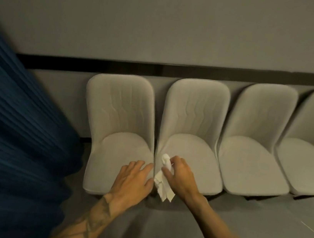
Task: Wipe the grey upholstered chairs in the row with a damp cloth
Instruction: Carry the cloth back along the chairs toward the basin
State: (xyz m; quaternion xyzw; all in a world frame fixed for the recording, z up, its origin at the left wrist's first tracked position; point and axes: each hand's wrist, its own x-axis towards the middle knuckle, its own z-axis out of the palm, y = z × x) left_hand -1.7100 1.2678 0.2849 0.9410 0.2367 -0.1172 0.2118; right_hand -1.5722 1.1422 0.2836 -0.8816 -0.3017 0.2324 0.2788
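Left hand: the left hand [133,178] is lying palm down on the seat of the first chair [120,113], at the seat's 3 o'clock edge. Its fingers are straight and spread, grasping nothing, and the fingertips are pointing toward the gap beside the next seat.
Right hand: the right hand [179,174] is gripping the cloth [163,186], fingers and thumb curled round its upper part. It is hovering at the 8 o'clock corner of the second chair's [195,114] seat.
Cloth: it is white and crumpled. One end is sticking out of the grip toward 11 o'clock, and the rest is hanging past the seat's front edge toward 6 o'clock, just beside the left hand. Whether it is touching the upholstery cannot be told.
Chairs: the first and second are standing side by side, their seats close together. The third chair [256,122] and fourth chair [312,130] are carrying the row on toward 3 o'clock, with the frame edge cutting off the fourth. All are grey, with their backs near the wall [166,19].
Wall: it is grey and is filling the 12 o'clock half. A black strip [119,66] is running across it just above the chair backs.
Curtain: a dark blue pleated curtain [18,139] is filling the 9 o'clock side, near the first chair.
Floor: a grey floor [238,221] is lying below the chairs, from 6 to 4 o'clock.
Forearms: both are bare, and a tattoo [96,217] is showing on the left one at 7 o'clock.
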